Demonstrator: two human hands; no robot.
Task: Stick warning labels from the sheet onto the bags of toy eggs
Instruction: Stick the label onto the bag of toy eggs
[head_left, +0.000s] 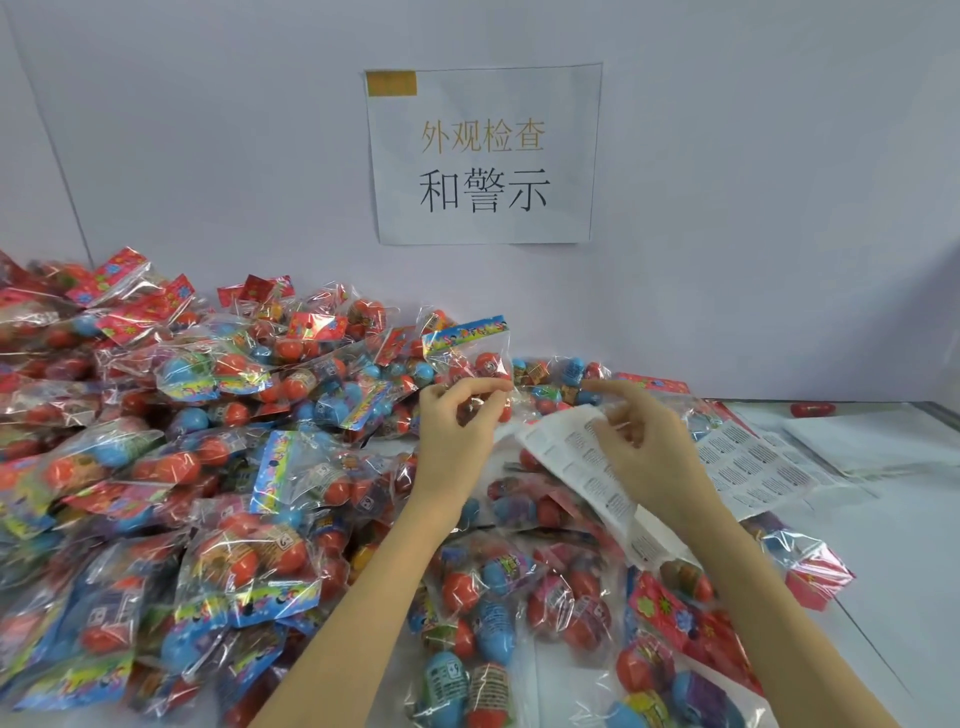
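While both forearms reach in over a spread of filled bags (498, 597) lying on the worktop (883, 561), the two hands work side by side just above them. The right hand (654, 452) rests over the label sheet (587, 462), its lower fingers curled onto the paper and the forefinger pointing out towards the left hand; I judge it is steadying the sheet to peel a label, though whether one is already on a fingertip I cannot tell. The sheet is white, curling upward at its far edge, printed with rows of small dark text blocks. To the right of those fingers lies a second label sheet (753, 462), flat. The left hand (457, 415) pinches the lower part of a held bag (470, 353), keeping it upright, probably to offer a flat face for the label. It is clear film with a blue printed header, red eggs inside. Left of and beyond the fingers, a heap of bags (156, 415) is piled against the wall, under a paper sign (483, 156).
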